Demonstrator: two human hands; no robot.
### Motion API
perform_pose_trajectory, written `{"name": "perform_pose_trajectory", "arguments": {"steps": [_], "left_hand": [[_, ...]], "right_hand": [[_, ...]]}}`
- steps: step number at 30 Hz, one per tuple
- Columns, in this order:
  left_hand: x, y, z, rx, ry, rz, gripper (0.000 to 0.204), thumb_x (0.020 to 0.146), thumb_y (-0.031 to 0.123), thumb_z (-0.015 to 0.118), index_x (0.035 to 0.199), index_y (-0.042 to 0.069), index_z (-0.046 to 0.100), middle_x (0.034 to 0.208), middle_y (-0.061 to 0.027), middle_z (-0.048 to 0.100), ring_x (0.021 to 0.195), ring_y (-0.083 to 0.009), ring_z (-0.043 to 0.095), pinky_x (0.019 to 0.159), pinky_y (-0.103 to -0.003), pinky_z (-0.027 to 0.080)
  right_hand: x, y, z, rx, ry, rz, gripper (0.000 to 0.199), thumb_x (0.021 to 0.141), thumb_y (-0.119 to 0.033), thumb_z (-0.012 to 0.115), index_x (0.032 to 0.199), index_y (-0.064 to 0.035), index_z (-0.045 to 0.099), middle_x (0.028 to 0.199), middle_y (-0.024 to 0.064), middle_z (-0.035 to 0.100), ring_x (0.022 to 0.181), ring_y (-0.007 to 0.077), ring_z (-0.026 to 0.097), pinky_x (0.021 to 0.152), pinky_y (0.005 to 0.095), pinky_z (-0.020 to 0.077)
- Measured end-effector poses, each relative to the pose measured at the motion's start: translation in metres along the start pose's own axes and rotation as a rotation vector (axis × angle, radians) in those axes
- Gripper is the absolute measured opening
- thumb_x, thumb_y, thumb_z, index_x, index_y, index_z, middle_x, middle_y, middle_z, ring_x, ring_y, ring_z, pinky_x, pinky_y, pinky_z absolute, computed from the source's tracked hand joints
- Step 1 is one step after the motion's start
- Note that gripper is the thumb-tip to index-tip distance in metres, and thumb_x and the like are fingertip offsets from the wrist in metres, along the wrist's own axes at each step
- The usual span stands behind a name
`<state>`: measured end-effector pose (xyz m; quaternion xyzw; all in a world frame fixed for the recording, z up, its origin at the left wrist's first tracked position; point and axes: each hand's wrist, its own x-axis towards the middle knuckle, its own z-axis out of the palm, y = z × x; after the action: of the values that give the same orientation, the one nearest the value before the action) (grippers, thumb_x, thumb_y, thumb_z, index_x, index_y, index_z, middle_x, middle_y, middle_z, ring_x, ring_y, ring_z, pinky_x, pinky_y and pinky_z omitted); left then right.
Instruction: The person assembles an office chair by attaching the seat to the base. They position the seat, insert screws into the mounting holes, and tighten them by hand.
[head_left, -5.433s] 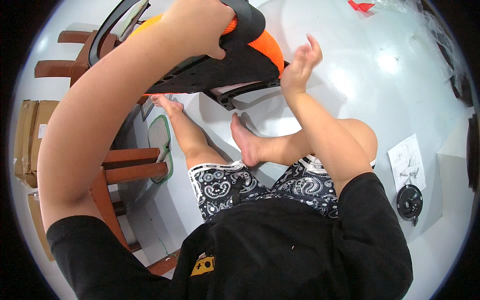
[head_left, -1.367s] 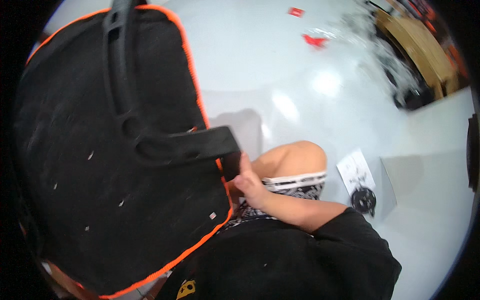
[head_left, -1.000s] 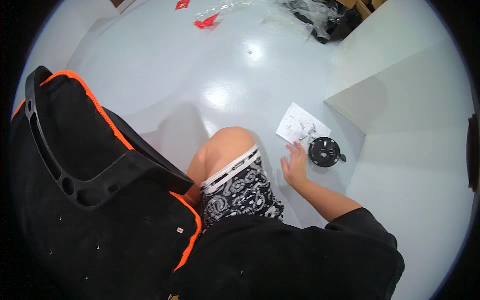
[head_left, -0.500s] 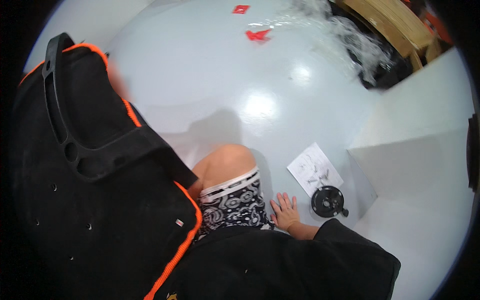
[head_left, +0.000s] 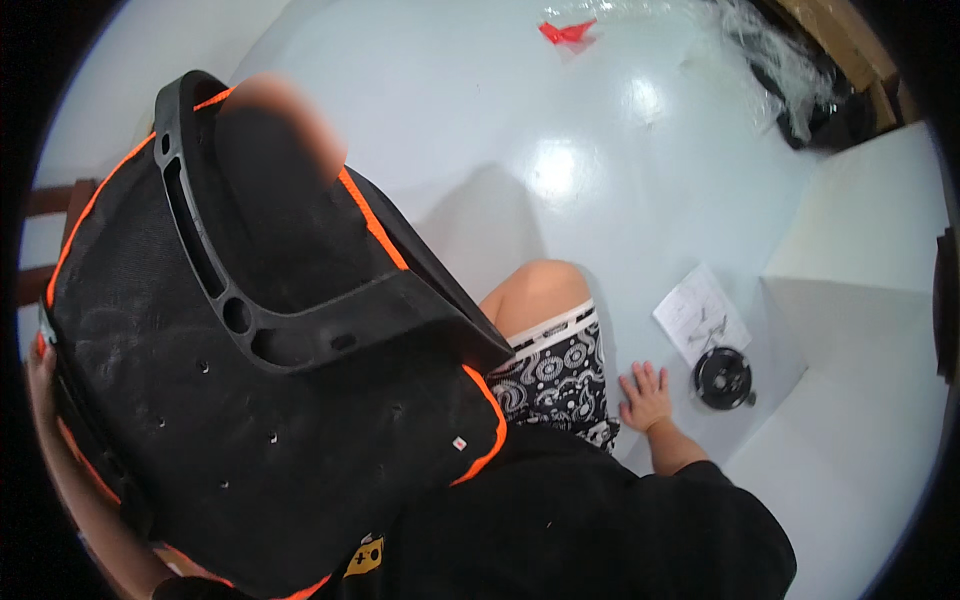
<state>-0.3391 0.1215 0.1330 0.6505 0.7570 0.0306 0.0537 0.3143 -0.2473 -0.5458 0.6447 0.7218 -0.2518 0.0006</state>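
A large black chair with orange piping lies tipped across my left side, its underside with several small holes facing me. A black armrest with cut-out slots curves over it. At the far left edge my left hand grips the chair's rim, its fingers partly hidden. My right hand rests flat on the floor with fingers spread, holding nothing. Just right of it sits a round black disc-shaped part with a small knob. It touches a printed sheet on which several small screws lie.
A red scrap lies far off on the grey floor. Clear plastic wrap and cardboard fill the far right corner. A white wall stands at right. A blurred pinkish shape crosses the chair's top.
The view has shifted left, so the chair and floor things sit further right in the picture. My left hand on the chair's rim has come into sight; my right hand stays on the floor.
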Motion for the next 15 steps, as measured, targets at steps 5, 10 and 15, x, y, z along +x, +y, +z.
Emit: {"name": "perform_pose_trajectory", "arguments": {"steps": [5, 10, 15], "left_hand": [[0.078, 0.03, 0.077, 0.169, -0.213, 0.154, 0.062, 0.079, 0.052, 0.059, 0.105, -0.003, 0.052, 0.094, -0.0037, 0.055, 0.089, -0.0138, 0.051, 0.08, -0.028, 0.04], [0.162, 0.095, 0.131, 0.277, -0.374, 0.036, 0.061, 0.078, 0.055, 0.058, 0.095, -0.004, 0.055, 0.085, -0.001, 0.054, 0.079, -0.0117, 0.05, 0.074, -0.027, 0.04], [0.174, 0.115, 0.202, 0.186, -0.309, -0.027, 0.054, 0.079, 0.05, 0.059, 0.091, -0.002, 0.056, 0.081, 0.0003, 0.054, 0.074, -0.0096, 0.049, 0.07, -0.025, 0.041]], "right_hand": [[0.009, 0.051, 0.045, -0.035, 0.109, -0.029, 0.057, 0.067, -0.032, 0.061, 0.123, -0.0238, 0.05, 0.141, 0.0085, 0.029, 0.132, 0.0303, 0.022, 0.105, 0.058, 0.0137], [0.059, 0.072, 0.069, 0.046, 0.12, -0.05, 0.057, 0.067, -0.027, 0.06, 0.122, -0.0234, 0.05, 0.14, 0.0072, 0.031, 0.131, 0.029, 0.025, 0.105, 0.0568, 0.0169], [0.081, 0.099, 0.111, 0.042, 0.108, 0.037, 0.055, 0.067, -0.022, 0.06, 0.121, -0.0226, 0.051, 0.138, 0.0096, 0.035, 0.128, 0.0328, 0.031, 0.102, 0.0591, 0.0203]]}}
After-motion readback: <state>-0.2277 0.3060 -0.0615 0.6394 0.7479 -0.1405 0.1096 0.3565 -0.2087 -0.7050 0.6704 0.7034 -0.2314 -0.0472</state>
